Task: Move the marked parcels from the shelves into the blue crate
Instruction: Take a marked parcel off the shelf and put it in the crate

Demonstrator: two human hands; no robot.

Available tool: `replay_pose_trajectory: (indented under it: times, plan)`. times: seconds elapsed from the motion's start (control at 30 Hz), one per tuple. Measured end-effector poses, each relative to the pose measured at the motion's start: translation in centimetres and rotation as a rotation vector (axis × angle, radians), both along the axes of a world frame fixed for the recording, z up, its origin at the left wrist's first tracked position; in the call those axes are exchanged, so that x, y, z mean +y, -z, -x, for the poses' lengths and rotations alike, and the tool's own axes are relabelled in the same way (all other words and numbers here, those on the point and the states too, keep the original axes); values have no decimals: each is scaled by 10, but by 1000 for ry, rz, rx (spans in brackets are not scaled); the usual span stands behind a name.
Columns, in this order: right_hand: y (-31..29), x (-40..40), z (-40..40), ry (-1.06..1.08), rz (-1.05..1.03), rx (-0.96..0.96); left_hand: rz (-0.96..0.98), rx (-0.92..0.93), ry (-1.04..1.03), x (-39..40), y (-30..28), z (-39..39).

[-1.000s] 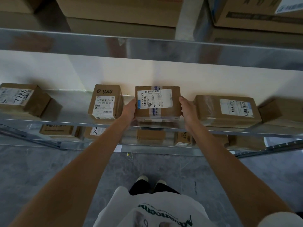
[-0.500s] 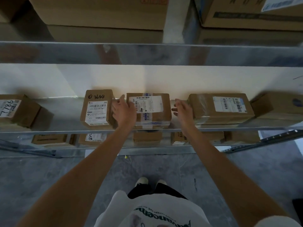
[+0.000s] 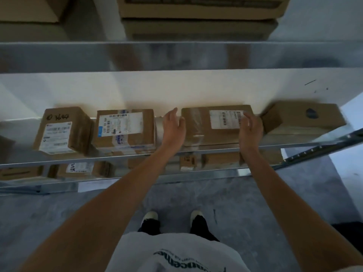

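Observation:
A wide flat taped parcel (image 3: 208, 132) with a white barcode label lies on the metal shelf (image 3: 78, 157). My left hand (image 3: 173, 127) is at its left end, fingers fairly straight against the side. My right hand (image 3: 250, 127) is over its right end, fingers loosely spread across the label's edge. To the left stand a labelled parcel (image 3: 123, 130) and a parcel (image 3: 62, 132) with a handwritten number on top. A parcel with a dark round mark (image 3: 302, 117) sits at the right. No blue crate is in view.
Large cartons (image 3: 198, 14) fill the shelf above. A lower shelf holds several small boxes (image 3: 84, 169). Grey floor and my shoes (image 3: 151, 222) are below. A slanted metal rail (image 3: 322, 148) runs at the right.
Both hands left the middle labelled parcel, which stays on the shelf, and moved right to the wide flat parcel. The view shifted right as well.

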State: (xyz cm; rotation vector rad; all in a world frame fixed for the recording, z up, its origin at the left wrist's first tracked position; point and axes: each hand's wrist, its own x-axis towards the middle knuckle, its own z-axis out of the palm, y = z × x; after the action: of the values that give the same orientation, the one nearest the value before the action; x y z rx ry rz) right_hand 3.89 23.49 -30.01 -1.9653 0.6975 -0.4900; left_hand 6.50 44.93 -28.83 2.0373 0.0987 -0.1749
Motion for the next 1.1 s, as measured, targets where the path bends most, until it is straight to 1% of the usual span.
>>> replay_pose_trajectory:
  times: [0.07, 0.13, 0.2, 0.3, 0.4, 0.53, 0.6, 0.67, 0.73, 0.8, 0.9, 1.03, 1.1]
  plan:
    - [5, -26, -2, -66, 80, 91, 24, 113, -89, -18, 7, 1]
    - [8, -46, -3, -85, 77, 156, 41, 208, -152, -30, 13, 2]
    - [11, -59, -4, -123, 15, 211, 81, 275, -202, -38, 17, 3]
    - [14, -66, -2, -224, -186, 268, 145, 286, -261, -46, 21, 6]
    - [17, -66, 6, -172, -305, 212, 206, 261, -280, -43, 25, 9]
    - [19, -56, 26, -171, -332, -41, 301, 188, -321, -35, 32, 14]
    - [21, -51, 33, -152, -339, -130, 330, 161, -337, -37, 33, 20]
    - [20, -49, 35, -127, -344, -169, 348, 148, -356, -41, 34, 23]
    - [19, -50, 33, -114, -352, -169, 356, 150, -353, -43, 34, 24]
    - [21, -53, 29, -116, -358, -144, 341, 140, -345, -43, 33, 24]
    - [24, -50, 22, -147, -365, -28, 198, 130, -325, -41, 31, 19]
    - [26, -48, 5, -208, -350, 174, 98, 246, -288, -40, 28, 1]
    - [25, -49, -1, -206, -350, 229, -3, 248, -290, -44, 21, -5]
